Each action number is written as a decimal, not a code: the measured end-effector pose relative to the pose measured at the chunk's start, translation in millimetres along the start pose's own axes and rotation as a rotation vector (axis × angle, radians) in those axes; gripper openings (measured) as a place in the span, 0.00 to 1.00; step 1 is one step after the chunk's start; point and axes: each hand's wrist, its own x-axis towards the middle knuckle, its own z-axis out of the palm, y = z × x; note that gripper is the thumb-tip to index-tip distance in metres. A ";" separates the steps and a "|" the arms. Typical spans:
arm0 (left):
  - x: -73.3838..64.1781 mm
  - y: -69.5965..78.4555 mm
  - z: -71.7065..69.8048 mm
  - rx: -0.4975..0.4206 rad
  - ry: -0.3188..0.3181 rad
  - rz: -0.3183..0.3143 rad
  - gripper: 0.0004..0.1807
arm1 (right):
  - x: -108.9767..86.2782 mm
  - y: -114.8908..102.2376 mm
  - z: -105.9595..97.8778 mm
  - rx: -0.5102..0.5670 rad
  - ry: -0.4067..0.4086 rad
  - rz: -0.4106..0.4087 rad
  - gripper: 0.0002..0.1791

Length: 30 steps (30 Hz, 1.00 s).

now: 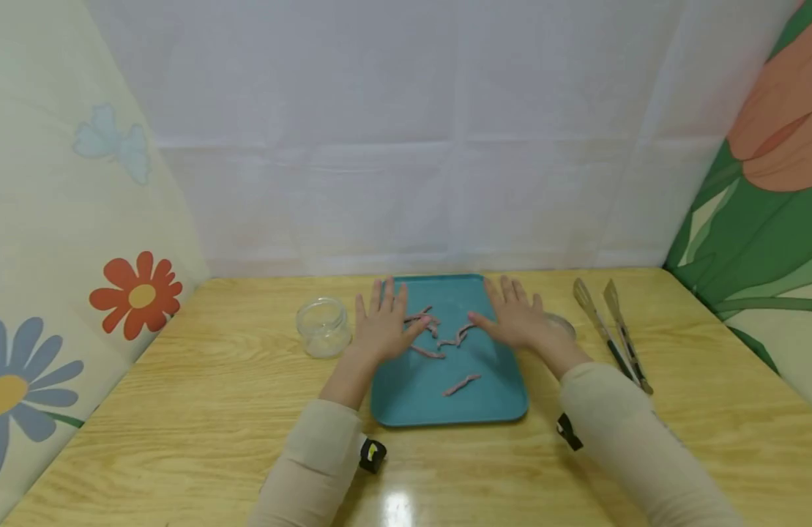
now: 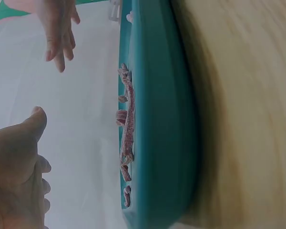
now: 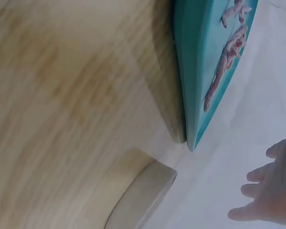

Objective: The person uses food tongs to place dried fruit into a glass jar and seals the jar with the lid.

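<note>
A teal tray (image 1: pixel 485 395) lies on the wooden table with several thin, pinkish, twisted strips (image 1: pixel 461 385) scattered over it; in the left wrist view the strips (image 2: pixel 127 124) look wrinkled and dusted with white. Over the tray's left side my left hand (image 1: pixel 382 329) is held with fingers straight and spread, holding nothing. My right hand (image 1: pixel 519 320) hovers likewise over the right edge, fingers extended. In the left wrist view both hands appear above the tray's rim, apart from the strips. Part of the strips is hidden behind my left hand in the head view.
Left of the tray stands a clear glass jar (image 1: pixel 323 328) without a lid. A round metallic lid-like disc (image 1: pixel 564 326) sits partly behind my right wrist. Further right lie metal tongs (image 1: pixel 619 333) with dark grips. A white cloth (image 1: pixel 412 146) hangs behind the table.
</note>
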 end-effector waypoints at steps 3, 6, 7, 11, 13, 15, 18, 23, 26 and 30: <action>-0.6 -2.7 -1.3 -0.021 0.014 -0.008 0.42 | 0.3 3.0 -1.8 0.006 0.021 0.004 0.45; -0.6 -5.9 -3.3 -0.032 0.045 -0.021 0.42 | -0.8 7.1 -5.2 0.026 0.043 0.010 0.45; -0.5 -7.3 -3.9 -0.040 0.062 -0.024 0.43 | -1.3 9.1 -6.4 0.030 0.050 0.012 0.45; -0.1 -13.2 -6.2 -0.038 0.129 -0.037 0.44 | -4.9 20.7 -12.9 0.053 0.059 0.015 0.46; -0.2 -16.8 -6.8 -0.055 0.160 -0.041 0.44 | -8.2 27.6 -17.1 0.063 0.059 0.020 0.46; -1.5 -21.5 -7.6 -0.073 0.194 -0.046 0.45 | -12.5 35.2 -21.8 0.062 0.066 0.026 0.46; -4.7 -30.1 -9.4 -0.118 0.240 -0.062 0.46 | -19.7 49.5 -27.1 0.054 0.082 0.043 0.46; -12.1 -49.9 -15.7 -0.158 0.272 -0.100 0.47 | -29.6 74.9 -29.7 0.043 0.095 0.083 0.47; -17.5 -62.5 -18.8 -0.203 0.281 -0.135 0.48 | -34.4 86.4 -29.1 0.059 0.092 0.111 0.48; -26.1 -78.2 -18.5 -0.283 0.291 -0.189 0.50 | -41.9 97.5 -29.7 0.102 0.058 0.153 0.48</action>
